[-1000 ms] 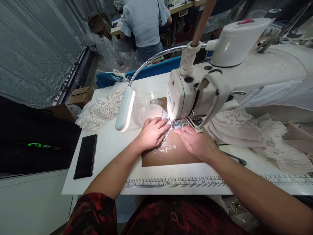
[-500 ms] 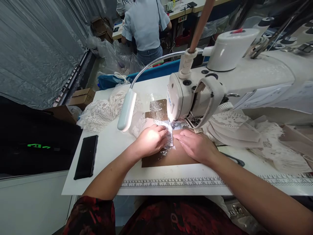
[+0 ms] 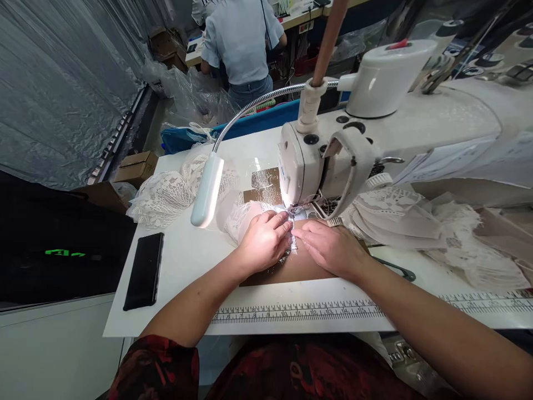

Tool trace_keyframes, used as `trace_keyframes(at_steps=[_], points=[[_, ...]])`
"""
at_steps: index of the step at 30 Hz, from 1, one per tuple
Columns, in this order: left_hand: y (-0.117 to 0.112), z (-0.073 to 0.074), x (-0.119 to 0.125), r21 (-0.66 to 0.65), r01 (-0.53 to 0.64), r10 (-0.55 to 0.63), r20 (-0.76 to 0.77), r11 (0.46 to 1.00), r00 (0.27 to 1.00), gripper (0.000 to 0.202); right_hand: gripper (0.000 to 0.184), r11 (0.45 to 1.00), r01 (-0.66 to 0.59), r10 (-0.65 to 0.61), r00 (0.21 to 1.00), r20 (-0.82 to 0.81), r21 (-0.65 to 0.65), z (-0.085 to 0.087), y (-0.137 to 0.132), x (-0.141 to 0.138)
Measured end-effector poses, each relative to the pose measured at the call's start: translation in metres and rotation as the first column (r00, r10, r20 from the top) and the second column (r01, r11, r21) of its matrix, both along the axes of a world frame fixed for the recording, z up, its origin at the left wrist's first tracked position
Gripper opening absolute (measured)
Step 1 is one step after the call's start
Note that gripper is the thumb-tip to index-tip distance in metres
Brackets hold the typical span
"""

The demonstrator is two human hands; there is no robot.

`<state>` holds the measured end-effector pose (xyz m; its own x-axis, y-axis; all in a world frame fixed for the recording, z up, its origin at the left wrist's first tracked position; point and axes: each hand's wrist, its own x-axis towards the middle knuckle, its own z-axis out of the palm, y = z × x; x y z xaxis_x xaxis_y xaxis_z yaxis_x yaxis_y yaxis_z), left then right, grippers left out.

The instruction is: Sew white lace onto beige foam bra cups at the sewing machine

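Observation:
My left hand lies over a piece of white lace fabric, its fingers stretched flat towards the needle area of a sewing machine. Most of the lace under this hand is hidden. From the other side, my right hand rests on a brown board, fingers extended, their tips touching the right edge of the lace. Sheer pale fabric trails out left of my left hand. The needle itself is too small to make out.
A lamp on a bent metal neck lights the work. Bunched lace and a phone lie left, stacked lace pieces and dark scissors or snips right. A ruler strip runs along the front. Another person sits beyond.
My left hand has slid slightly forward and right, closer to the needle, covering more of the lace. The right hand stays about where it was. The whole view has shifted a little.

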<state>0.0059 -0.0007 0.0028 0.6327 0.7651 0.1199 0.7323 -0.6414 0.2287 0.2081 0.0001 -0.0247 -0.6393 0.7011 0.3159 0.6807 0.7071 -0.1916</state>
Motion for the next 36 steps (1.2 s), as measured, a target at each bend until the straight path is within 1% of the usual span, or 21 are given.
trace_keyframes(at_steps=[5, 8, 10, 13, 15, 17, 20, 22, 25, 27, 29, 31, 32, 34, 36], points=[[-0.003, -0.004, 0.008, 0.004, -0.060, 0.060, -0.006, 0.998, 0.998, 0.034, 0.030, 1.000, 0.002, -0.001, 1.000, 0.021, -0.007, 0.000, 0.001, 0.000], [-0.003, 0.003, 0.007, -0.029, -0.068, 0.067, -0.029, 0.997, 0.997, 0.036, 0.029, 1.000, 0.003, -0.003, 1.000, 0.014, -0.014, 0.000, 0.002, 0.000], [-0.002, 0.013, 0.002, -0.076, -0.009, 0.006, -0.046, 0.997, 0.999, 0.040, 0.029, 1.000, 0.009, -0.009, 1.000, 0.018, -0.022, 0.001, 0.002, 0.000], [-0.006, 0.030, -0.010, -0.159, 0.096, -0.112, -0.092, 0.983, 0.989, 0.053, 0.028, 0.999, 0.019, -0.018, 0.999, 0.032, -0.043, 0.005, 0.001, 0.000], [-0.011, 0.035, -0.017, -0.192, 0.118, -0.146, -0.139, 0.974, 0.979, 0.057, 0.029, 0.998, 0.027, -0.024, 0.999, 0.040, -0.056, 0.008, 0.000, 0.000], [-0.015, 0.034, -0.019, -0.190, 0.123, -0.156, -0.173, 0.974, 0.972, 0.051, 0.031, 0.997, 0.032, -0.029, 0.998, 0.048, -0.069, 0.011, 0.000, 0.000], [-0.014, 0.028, -0.015, -0.161, 0.095, -0.125, -0.188, 0.982, 0.974, 0.032, 0.031, 0.994, 0.039, -0.034, 0.998, 0.044, -0.100, 0.014, -0.001, -0.001], [-0.008, 0.026, -0.013, -0.169, 0.052, -0.080, -0.163, 0.984, 0.983, 0.027, 0.031, 0.991, 0.050, -0.048, 0.999, 0.019, -0.128, 0.016, 0.000, -0.001], [0.002, 0.029, -0.016, -0.250, 0.013, -0.020, -0.025, 0.968, 1.000, 0.024, 0.030, 0.984, 0.074, -0.081, 0.996, -0.036, -0.163, 0.017, 0.000, -0.002], [0.008, 0.031, -0.020, -0.341, 0.011, 0.017, 0.081, 0.940, 0.997, 0.020, 0.030, 0.980, 0.079, -0.094, 0.993, -0.075, -0.180, 0.016, 0.000, -0.003], [0.011, 0.031, -0.024, -0.437, 0.019, 0.057, 0.160, 0.899, 0.986, 0.020, 0.031, 0.978, 0.067, -0.093, 0.988, -0.123, -0.197, 0.015, 0.001, -0.005], [0.012, 0.030, -0.025, -0.506, 0.022, 0.094, 0.203, 0.862, 0.975, 0.023, 0.028, 0.974, 0.032, -0.071, 0.983, -0.169, -0.225, 0.013, 0.002, -0.008], [0.012, 0.030, -0.024, -0.520, 0.019, 0.108, 0.214, 0.854, 0.971, 0.025, 0.025, 0.971, 0.012, -0.058, 0.981, -0.188, -0.239, 0.013, 0.003, -0.008], [0.012, 0.031, -0.024, -0.500, 0.030, 0.092, 0.218, 0.865, 0.972, 0.025, 0.024, 0.965, -0.016, -0.042, 0.976, -0.215, -0.261, 0.013, 0.003, -0.010], [0.011, 0.034, -0.025, -0.444, 0.097, -0.006, 0.202, 0.891, 0.979, 0.017, 0.025, 0.963, -0.019, -0.047, 0.971, -0.236, -0.269, 0.015, 0.003, -0.010]])
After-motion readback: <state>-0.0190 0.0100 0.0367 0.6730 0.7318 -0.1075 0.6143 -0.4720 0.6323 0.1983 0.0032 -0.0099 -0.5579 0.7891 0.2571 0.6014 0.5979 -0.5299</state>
